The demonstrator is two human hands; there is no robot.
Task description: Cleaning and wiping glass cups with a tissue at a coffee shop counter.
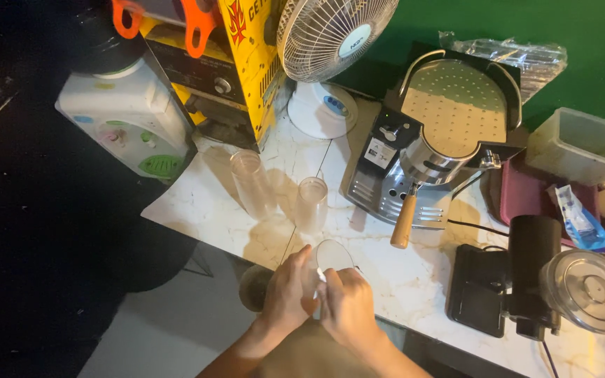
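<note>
Near the espresso machine [435,140], both hands, left hand [287,290] and right hand [348,308], pinch a clear plastic cup [332,255]; best gripped lightly, rim kept level.

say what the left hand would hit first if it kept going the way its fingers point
Likely the clear plastic cup that the left hand already touches; beyond it stands the shorter upright cup, though depth is unclear.

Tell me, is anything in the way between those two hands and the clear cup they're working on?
Nothing visible. The left hand and right hand already touch the clear cup; two other cups stand farther back.
</note>
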